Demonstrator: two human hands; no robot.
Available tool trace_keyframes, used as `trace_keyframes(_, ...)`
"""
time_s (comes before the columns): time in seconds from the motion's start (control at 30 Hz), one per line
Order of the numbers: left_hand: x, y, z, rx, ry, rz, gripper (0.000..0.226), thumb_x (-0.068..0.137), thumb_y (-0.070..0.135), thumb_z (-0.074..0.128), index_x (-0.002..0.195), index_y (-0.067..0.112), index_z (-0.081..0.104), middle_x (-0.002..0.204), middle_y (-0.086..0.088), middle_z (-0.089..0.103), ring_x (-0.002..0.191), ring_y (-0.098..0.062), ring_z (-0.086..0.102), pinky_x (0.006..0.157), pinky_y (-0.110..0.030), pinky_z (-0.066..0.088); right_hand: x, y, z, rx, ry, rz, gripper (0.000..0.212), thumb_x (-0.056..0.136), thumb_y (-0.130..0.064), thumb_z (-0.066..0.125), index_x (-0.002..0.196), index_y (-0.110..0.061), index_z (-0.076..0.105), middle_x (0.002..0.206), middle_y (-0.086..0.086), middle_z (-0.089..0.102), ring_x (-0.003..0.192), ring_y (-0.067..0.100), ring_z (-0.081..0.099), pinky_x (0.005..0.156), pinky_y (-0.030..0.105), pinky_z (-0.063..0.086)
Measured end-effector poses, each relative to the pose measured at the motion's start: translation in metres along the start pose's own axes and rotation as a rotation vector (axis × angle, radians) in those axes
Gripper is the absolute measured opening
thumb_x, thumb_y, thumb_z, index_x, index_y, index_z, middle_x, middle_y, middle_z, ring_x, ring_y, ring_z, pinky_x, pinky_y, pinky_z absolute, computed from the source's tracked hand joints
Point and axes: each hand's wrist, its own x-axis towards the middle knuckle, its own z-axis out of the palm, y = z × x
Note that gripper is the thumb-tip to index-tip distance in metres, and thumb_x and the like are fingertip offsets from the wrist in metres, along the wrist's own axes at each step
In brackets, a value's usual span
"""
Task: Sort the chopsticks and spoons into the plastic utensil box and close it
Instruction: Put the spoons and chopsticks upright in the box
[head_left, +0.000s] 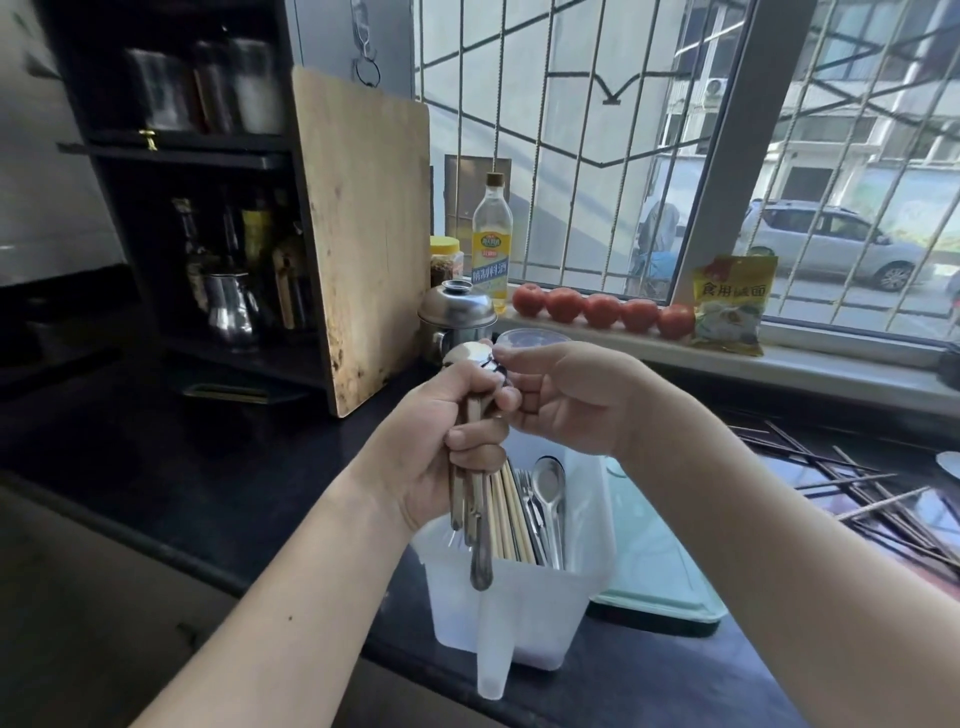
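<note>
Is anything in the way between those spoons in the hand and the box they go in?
Nothing visible. The left hand grips the spoons upright right above the open utensil box, handles pointing down. Wooden chopsticks and cutlery already fill part of it.

Steel spoons (475, 415) bunched upright, bowls up, handles hanging over the utensil box (519, 597). Box: translucent white plastic, open, on dark counter; holds pale chopsticks (506, 514), forks and one spoon. Dark chopsticks (852, 483) scattered loose to its right.
</note>
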Motion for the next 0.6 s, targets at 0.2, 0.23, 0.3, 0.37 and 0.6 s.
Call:
trace_keyframes(0.2, 0.005, -0.004, 0.001, 0.076, 0.182, 0.111, 0.016, 0.102, 0.011, 0.043, 0.097, 0.009, 0.057, 0.079, -0.009, 0.064, 0.036, -0.006, 0.039, 0.032, -0.015, 0.027, 0.002, 0.001, -0.006, 0.010, 0.126, -0.062, 0.012, 0.095, -0.008, 0.063, 0.107, -0.007, 0.064, 0.077, 0.007, 0.061, 0.062, 0.014, 0.056, 0.063, 0.024, 0.051)
trace_keyframes(0.23, 0.006, -0.005, 0.002, 0.087, 0.217, 0.116, 0.017, 0.103, 0.010, 0.041, 0.102, 0.008, 0.058, 0.080, -0.010, 0.066, 0.038, -0.008, 0.039, 0.033, -0.015, 0.027, 0.002, 0.000, -0.007, 0.000, 0.150, -0.078, 0.011, 0.096, -0.008, 0.061, 0.106, -0.007, 0.064, 0.076, 0.007, 0.060, 0.062, 0.014, 0.054, 0.060, 0.024, 0.050)
trace_keyframes(0.3, 0.008, -0.006, 0.003, 0.099, 0.281, 0.117, 0.020, 0.104, 0.008, 0.038, 0.109, 0.008, 0.057, 0.081, -0.012, 0.068, 0.039, -0.010, 0.041, 0.034, -0.016, 0.029, 0.003, -0.003, -0.008, -0.061, 0.212, -0.149, 0.008, 0.097, -0.009, 0.059, 0.100, -0.009, 0.066, 0.070, 0.004, 0.056, 0.060, 0.014, 0.050, 0.058, 0.025, 0.047)
trace_keyframes(0.37, 0.009, -0.008, 0.004, 0.105, 0.291, 0.112, 0.021, 0.105, 0.008, 0.037, 0.115, 0.007, 0.056, 0.082, -0.012, 0.066, 0.039, -0.011, 0.041, 0.035, -0.017, 0.029, 0.003, -0.007, -0.007, -0.165, 0.249, -0.229, 0.011, 0.097, -0.009, 0.058, 0.093, -0.011, 0.068, 0.065, 0.001, 0.053, 0.058, 0.013, 0.047, 0.058, 0.026, 0.045)
trace_keyframes(0.6, 0.002, -0.004, 0.002, 0.107, 0.131, 0.087, 0.028, 0.106, 0.026, 0.043, 0.111, 0.012, 0.066, 0.083, -0.005, 0.061, 0.046, -0.010, 0.042, 0.042, -0.018, 0.025, 0.004, -0.005, -0.012, -0.286, 0.230, -0.241, 0.016, 0.099, -0.006, 0.058, 0.101, -0.010, 0.073, 0.081, 0.009, 0.068, 0.066, 0.016, 0.060, 0.066, 0.031, 0.051)
